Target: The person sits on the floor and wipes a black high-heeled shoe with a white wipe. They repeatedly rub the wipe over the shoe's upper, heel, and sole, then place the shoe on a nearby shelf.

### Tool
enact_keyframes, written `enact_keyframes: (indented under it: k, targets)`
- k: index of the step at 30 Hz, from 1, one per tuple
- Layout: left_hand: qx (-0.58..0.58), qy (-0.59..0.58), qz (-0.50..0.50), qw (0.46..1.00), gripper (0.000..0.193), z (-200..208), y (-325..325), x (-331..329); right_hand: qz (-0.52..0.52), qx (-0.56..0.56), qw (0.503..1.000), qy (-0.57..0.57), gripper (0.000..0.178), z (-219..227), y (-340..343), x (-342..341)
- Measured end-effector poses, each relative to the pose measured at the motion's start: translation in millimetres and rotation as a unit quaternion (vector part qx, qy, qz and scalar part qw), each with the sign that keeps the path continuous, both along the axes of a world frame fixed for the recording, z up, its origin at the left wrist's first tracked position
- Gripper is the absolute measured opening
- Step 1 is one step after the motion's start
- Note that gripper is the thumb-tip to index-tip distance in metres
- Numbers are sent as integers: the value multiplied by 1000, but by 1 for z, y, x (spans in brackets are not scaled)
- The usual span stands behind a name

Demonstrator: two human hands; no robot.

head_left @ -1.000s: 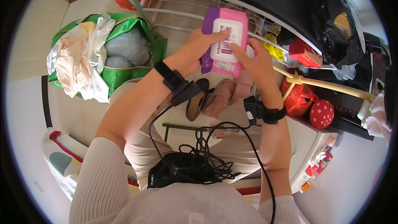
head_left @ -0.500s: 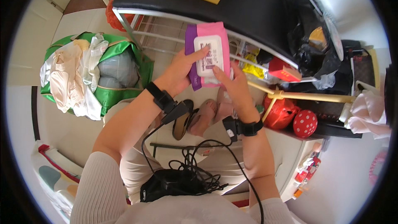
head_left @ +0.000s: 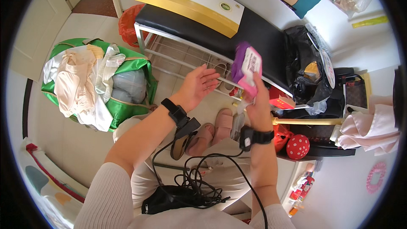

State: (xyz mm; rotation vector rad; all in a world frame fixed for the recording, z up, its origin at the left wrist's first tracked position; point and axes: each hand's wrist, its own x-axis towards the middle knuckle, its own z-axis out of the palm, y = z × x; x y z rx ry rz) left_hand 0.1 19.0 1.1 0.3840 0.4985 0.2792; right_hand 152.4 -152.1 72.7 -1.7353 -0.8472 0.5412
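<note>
- Step in hand, as judged: one-handed carry of the pink-and-purple wet-wipes pack (head_left: 247,68) by the right hand (head_left: 258,104).
- Pack location: tilted, over the near edge of the black padded counter (head_left: 273,46) as seen from above; contact with it can't be told, motion blur.
- Right fingers: closed round the pack's near end.
- Left hand (head_left: 196,88): fingers extended, slightly curled, holding nothing; left of the pack, apart from it.
- Next move, judged: calls for a steady right grip and the pack's tilt kept in check; left hand is free to support.
- Edges: counter's metal-framed near edge slants nearer toward the right; wire rack (head_left: 169,51) below could snag fingers.
- Room: black padding shows between the white-and-gold box (head_left: 190,3), far left, and the black plastic bag (head_left: 296,51), right.
- Tight side: red box (head_left: 283,100) just right of the right hand; yellow pole (head_left: 311,121) nearer.
</note>
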Motion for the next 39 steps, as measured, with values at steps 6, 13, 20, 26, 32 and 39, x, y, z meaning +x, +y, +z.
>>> enact_keyframes:
  k: [6,13,20,26,32,39]
  targets:
    - [-20,26,21,999,33,-18,7,0,-76,113,990,24,47,22,88,119]
    - [-34,31,10,999,31,-12,5,2,-120,78,957,253,28,23,156,114]
    - [-21,40,6,999,29,-9,4,-6,-74,29,959,273,22,-46,56,27]
    - [-21,60,3,998,31,-4,-1,-1,-130,-57,932,333,19,-98,-31,49]
    - [3,72,-23,997,33,-7,-3,1,-335,-122,928,110,37,-185,-77,142]
    - [16,74,-36,996,36,-1,-2,-13,-264,-329,869,-258,71,-204,-57,218]
